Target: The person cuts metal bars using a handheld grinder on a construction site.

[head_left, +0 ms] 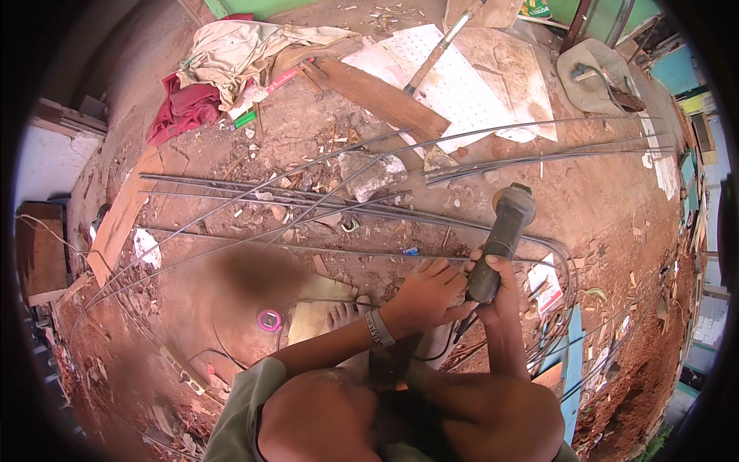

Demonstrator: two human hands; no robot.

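Observation:
My right hand [493, 289] grips the dark body of an angle grinder [504, 223], which points up and away from me. Beside it, my left hand [427, 292] rests open over the thin steel rods [308, 208] lying on the red dirt ground, fingers spread near the grinder's lower end. A metal bracelet sits on my left wrist. A bare foot [346, 312] shows just left of that hand. The grinder's cable runs down between my knees.
Several long steel rods cross the ground from left to right. A grey stone [373, 173] lies among them. Wooden planks [381, 96], a white perforated sheet [454, 81], crumpled cloths [231, 54] and a pink tape roll [269, 319] lie around.

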